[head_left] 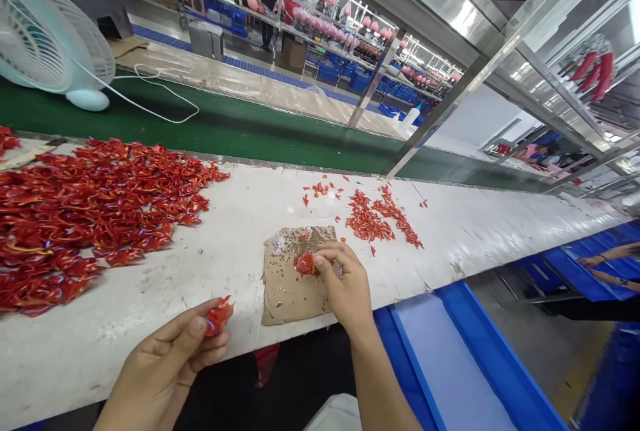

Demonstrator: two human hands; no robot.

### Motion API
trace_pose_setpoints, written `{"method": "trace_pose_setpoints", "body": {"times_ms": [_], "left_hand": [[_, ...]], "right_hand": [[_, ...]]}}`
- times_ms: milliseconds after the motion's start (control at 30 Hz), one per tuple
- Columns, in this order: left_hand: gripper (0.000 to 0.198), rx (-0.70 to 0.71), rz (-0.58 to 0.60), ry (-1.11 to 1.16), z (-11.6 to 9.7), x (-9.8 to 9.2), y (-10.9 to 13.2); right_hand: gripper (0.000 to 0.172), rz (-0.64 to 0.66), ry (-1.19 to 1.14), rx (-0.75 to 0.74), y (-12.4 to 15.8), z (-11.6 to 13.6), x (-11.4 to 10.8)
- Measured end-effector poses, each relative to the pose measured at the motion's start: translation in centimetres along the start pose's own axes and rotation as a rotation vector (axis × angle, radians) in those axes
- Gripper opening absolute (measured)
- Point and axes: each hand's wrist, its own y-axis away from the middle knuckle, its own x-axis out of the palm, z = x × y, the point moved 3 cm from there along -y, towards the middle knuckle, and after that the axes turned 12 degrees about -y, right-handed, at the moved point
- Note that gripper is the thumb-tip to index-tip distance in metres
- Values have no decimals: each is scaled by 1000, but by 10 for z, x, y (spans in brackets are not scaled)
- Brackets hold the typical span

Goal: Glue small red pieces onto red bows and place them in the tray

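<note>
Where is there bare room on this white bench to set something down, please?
Bare white bench lies between the big red pile and the cardboard sheet, and right of the small red scatter. It is crowded leftward and at the cardboard, under the right hand.

**Passage beside square brown cardboard sheet (293, 275)**
A strip of white belt surface (240, 244) separates the sheet from a large heap of curled red strips (100, 217); loose red slivers (370, 217) lie beyond the sheet, a blue plastic bin rim (387, 344) nearer its right.

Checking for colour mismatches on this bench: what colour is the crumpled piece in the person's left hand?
The crumpled piece is bright red; the head view shows it best.
</note>
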Motion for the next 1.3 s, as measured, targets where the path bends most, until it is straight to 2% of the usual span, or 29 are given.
{"method": "trace_pose_setpoints", "body": {"times_ms": [100,200,333,433,533,667,733,833,967,1300], "left_hand": [[62,33,-32,11,-5,-4,3],[57,44,-16,10,-6,-3,4],[59,-18,30,29,-4,2,1],[59,-46,75,30,-5,13,3],[51,-53,180,-1,-9,33,10],[41,-85,408,5,-13,58,19],[39,-96,495,39,-14,64,23],[36,-101,568,88,-15,64,27],[34,-114,594,124,-14,60,29],[36,-147,547,131,-11,55,24]], "right_hand": [[11,0,88,-15,-7,-16,0],[12,-2,93,-21,-6,-23,2],[12,-27,74,-3,-3,-22,3],[14,-61,-36,41,1,-11,3],[15,-22,-244,77,10,8,8],[11,159,-467,158,28,37,23],[8,228,-508,177,35,47,28],[7,261,-495,151,41,54,33],[6,270,-460,111,43,55,39],[5,312,-422,50,45,51,49]]}}
